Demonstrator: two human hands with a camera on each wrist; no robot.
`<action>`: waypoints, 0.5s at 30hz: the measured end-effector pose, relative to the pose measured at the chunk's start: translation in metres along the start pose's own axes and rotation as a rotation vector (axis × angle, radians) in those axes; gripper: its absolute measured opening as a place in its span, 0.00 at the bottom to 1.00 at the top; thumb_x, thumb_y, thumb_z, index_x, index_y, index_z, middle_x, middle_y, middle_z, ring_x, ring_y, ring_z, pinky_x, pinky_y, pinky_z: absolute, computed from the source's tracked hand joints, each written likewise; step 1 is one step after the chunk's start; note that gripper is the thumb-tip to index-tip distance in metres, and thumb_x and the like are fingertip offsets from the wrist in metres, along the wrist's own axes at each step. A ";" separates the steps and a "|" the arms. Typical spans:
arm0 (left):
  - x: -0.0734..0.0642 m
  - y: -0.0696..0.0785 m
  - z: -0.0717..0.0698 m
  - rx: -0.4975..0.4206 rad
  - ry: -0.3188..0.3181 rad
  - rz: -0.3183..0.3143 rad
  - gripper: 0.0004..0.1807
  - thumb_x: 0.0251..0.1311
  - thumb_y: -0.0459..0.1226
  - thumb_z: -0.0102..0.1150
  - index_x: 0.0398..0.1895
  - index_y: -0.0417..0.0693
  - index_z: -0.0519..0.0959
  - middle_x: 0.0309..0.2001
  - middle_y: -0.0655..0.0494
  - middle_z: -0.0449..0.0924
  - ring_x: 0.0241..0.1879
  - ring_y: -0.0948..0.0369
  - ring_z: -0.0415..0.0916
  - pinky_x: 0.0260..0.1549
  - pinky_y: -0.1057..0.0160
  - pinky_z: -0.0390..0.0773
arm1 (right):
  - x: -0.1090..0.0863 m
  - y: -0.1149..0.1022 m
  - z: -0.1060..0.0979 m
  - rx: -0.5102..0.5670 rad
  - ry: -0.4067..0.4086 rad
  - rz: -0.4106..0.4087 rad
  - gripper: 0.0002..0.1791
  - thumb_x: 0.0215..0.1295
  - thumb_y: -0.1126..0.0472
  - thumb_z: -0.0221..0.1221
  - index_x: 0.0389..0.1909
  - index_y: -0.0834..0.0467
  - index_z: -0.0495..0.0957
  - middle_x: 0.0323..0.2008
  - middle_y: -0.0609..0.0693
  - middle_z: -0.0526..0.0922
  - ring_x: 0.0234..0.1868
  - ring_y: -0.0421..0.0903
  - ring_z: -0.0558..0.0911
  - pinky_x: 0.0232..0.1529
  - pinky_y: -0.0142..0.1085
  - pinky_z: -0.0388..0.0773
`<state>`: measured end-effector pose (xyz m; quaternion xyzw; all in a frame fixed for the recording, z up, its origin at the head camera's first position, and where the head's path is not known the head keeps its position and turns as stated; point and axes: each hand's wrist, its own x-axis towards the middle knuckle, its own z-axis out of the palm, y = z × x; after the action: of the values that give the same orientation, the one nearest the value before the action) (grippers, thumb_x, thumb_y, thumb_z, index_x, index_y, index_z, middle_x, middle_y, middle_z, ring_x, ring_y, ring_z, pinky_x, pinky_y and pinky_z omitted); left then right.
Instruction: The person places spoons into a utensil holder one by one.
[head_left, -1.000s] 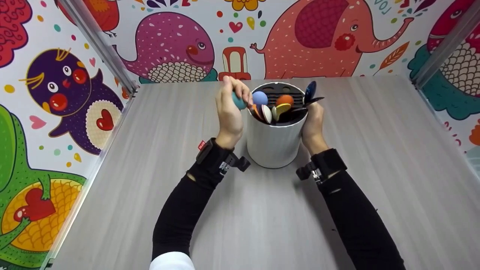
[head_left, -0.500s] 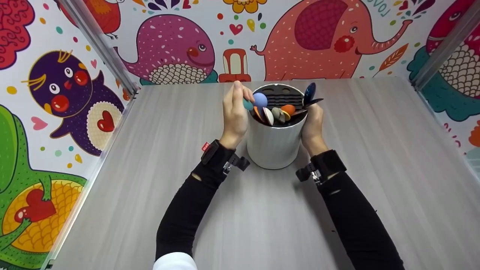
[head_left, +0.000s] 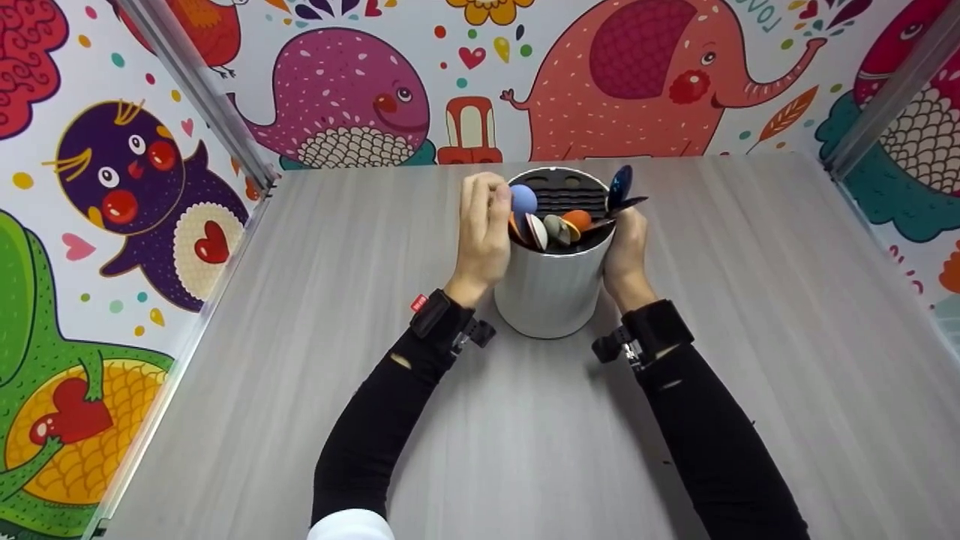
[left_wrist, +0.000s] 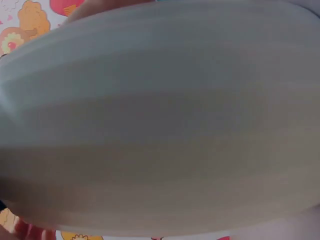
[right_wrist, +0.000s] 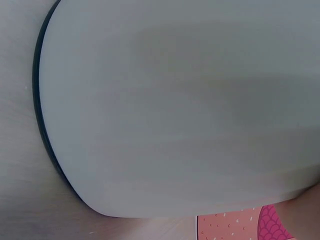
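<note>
A white cylindrical utensil holder (head_left: 546, 296) stands upright, with a black slotted insert in its mouth. My left hand (head_left: 484, 229) holds its left side, the fingertips up at the rim. From the other side my right hand (head_left: 627, 251) grips the holder, its fingers largely hidden behind the wall. Rounded tops poke out of the mouth: a light-blue ball-shaped one (head_left: 523, 199), an orange one (head_left: 577, 220) and a white oval one (head_left: 537, 231). A glossy dark-blue spoon (head_left: 620, 184) leans out near my right hand. Both wrist views are mostly filled by the holder's wall.
The holder stands on a pale wood-grain table (head_left: 555, 435). Behind it rises a cartoon-printed back panel (head_left: 480, 67). A similar printed panel (head_left: 127, 210) closes off the left side, with a metal post (head_left: 202, 90) in the corner.
My left hand, earlier with a teal rounded piece in its fingers, has moved right and down against the holder. The teal piece no longer shows. My right hand has stayed put.
</note>
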<state>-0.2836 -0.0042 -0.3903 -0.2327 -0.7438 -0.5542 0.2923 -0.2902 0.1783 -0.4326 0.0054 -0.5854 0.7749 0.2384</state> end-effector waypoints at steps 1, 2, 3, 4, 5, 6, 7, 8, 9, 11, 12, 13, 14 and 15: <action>-0.001 0.000 0.000 -0.012 -0.018 -0.014 0.16 0.69 0.42 0.34 0.44 0.42 0.71 0.47 0.48 0.67 0.48 0.58 0.66 0.50 0.65 0.66 | 0.000 0.000 0.000 -0.001 0.000 -0.002 0.18 0.65 0.56 0.43 0.31 0.55 0.82 0.29 0.42 0.84 0.33 0.39 0.80 0.41 0.32 0.75; -0.002 -0.001 -0.001 -0.025 -0.038 -0.031 0.19 0.69 0.43 0.33 0.50 0.42 0.70 0.51 0.47 0.67 0.51 0.58 0.66 0.53 0.65 0.67 | 0.000 0.000 0.000 -0.005 0.001 -0.001 0.18 0.65 0.55 0.43 0.31 0.55 0.82 0.29 0.43 0.84 0.33 0.39 0.80 0.41 0.32 0.76; -0.002 -0.001 -0.001 -0.047 -0.062 -0.051 0.21 0.69 0.43 0.32 0.56 0.42 0.68 0.56 0.46 0.66 0.55 0.58 0.66 0.56 0.65 0.67 | 0.000 0.000 0.000 -0.007 0.004 -0.001 0.18 0.65 0.55 0.43 0.31 0.55 0.82 0.29 0.43 0.84 0.32 0.38 0.80 0.40 0.32 0.76; -0.003 -0.001 -0.001 -0.069 -0.087 -0.065 0.23 0.69 0.43 0.30 0.61 0.42 0.66 0.60 0.46 0.65 0.59 0.57 0.66 0.60 0.64 0.66 | 0.000 0.001 -0.001 -0.010 0.007 0.000 0.18 0.64 0.55 0.44 0.31 0.55 0.82 0.29 0.43 0.84 0.32 0.38 0.80 0.40 0.32 0.76; -0.003 -0.002 -0.001 -0.085 -0.109 -0.073 0.25 0.70 0.43 0.29 0.64 0.43 0.63 0.63 0.46 0.64 0.62 0.56 0.64 0.62 0.64 0.64 | 0.000 0.002 -0.001 -0.012 0.008 -0.002 0.18 0.64 0.54 0.44 0.30 0.55 0.82 0.29 0.43 0.84 0.32 0.38 0.80 0.40 0.32 0.76; -0.004 -0.002 -0.001 -0.092 -0.127 -0.078 0.26 0.70 0.43 0.28 0.67 0.43 0.61 0.65 0.46 0.63 0.64 0.56 0.63 0.65 0.63 0.62 | 0.000 0.002 -0.001 -0.008 0.006 0.001 0.18 0.64 0.54 0.44 0.31 0.56 0.82 0.29 0.43 0.84 0.32 0.38 0.80 0.40 0.32 0.76; -0.004 -0.003 0.000 -0.098 -0.142 -0.080 0.27 0.70 0.44 0.27 0.68 0.44 0.60 0.66 0.47 0.63 0.66 0.56 0.62 0.66 0.63 0.61 | 0.000 0.002 -0.001 -0.006 0.003 0.002 0.18 0.64 0.54 0.44 0.31 0.56 0.82 0.29 0.43 0.84 0.32 0.38 0.80 0.40 0.32 0.76; -0.005 -0.004 0.000 -0.103 -0.151 -0.076 0.28 0.71 0.46 0.26 0.69 0.45 0.59 0.67 0.47 0.63 0.67 0.56 0.62 0.67 0.62 0.60 | 0.000 0.002 -0.001 0.004 -0.001 0.003 0.18 0.64 0.54 0.44 0.31 0.56 0.82 0.29 0.43 0.84 0.33 0.38 0.80 0.41 0.32 0.75; -0.006 -0.004 0.001 -0.100 -0.160 -0.073 0.30 0.72 0.49 0.24 0.70 0.45 0.59 0.67 0.47 0.64 0.67 0.57 0.61 0.67 0.62 0.59 | 0.000 0.002 0.000 0.010 -0.001 0.001 0.18 0.63 0.55 0.44 0.31 0.56 0.82 0.29 0.43 0.84 0.33 0.38 0.80 0.41 0.32 0.75; -0.007 -0.006 0.001 -0.078 -0.168 -0.054 0.35 0.71 0.56 0.19 0.70 0.45 0.60 0.66 0.47 0.66 0.67 0.56 0.61 0.67 0.60 0.59 | 0.000 0.002 0.000 0.019 -0.003 -0.008 0.18 0.63 0.56 0.44 0.31 0.56 0.82 0.29 0.43 0.84 0.33 0.38 0.80 0.41 0.31 0.75; -0.008 -0.006 0.002 -0.070 -0.171 -0.045 0.39 0.69 0.60 0.17 0.69 0.45 0.60 0.66 0.47 0.67 0.66 0.56 0.61 0.67 0.59 0.59 | 0.000 0.002 0.000 0.024 -0.006 -0.011 0.18 0.63 0.56 0.43 0.32 0.56 0.82 0.29 0.43 0.84 0.33 0.38 0.80 0.41 0.31 0.75; -0.009 -0.007 0.002 -0.066 -0.173 -0.037 0.42 0.67 0.62 0.15 0.70 0.44 0.60 0.65 0.46 0.67 0.66 0.56 0.61 0.67 0.58 0.58 | 0.000 0.002 0.000 0.021 -0.003 -0.016 0.18 0.62 0.56 0.44 0.31 0.56 0.82 0.29 0.42 0.84 0.32 0.37 0.80 0.41 0.31 0.75; -0.010 -0.008 0.002 -0.062 -0.173 -0.027 0.44 0.65 0.64 0.14 0.69 0.44 0.60 0.65 0.46 0.68 0.66 0.55 0.61 0.66 0.57 0.58 | 0.000 0.002 0.000 0.022 0.000 -0.018 0.18 0.62 0.56 0.44 0.31 0.56 0.83 0.28 0.42 0.84 0.32 0.37 0.80 0.40 0.31 0.75; -0.011 -0.009 0.002 -0.057 -0.174 -0.019 0.45 0.64 0.64 0.13 0.69 0.43 0.60 0.65 0.45 0.68 0.66 0.55 0.61 0.66 0.57 0.59 | 0.000 0.002 0.000 0.016 0.002 -0.022 0.18 0.62 0.56 0.44 0.31 0.56 0.83 0.28 0.42 0.85 0.32 0.37 0.80 0.40 0.31 0.76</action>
<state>-0.2818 -0.0047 -0.4045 -0.2811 -0.7525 -0.5556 0.2144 -0.2916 0.1776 -0.4344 0.0131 -0.5789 0.7769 0.2474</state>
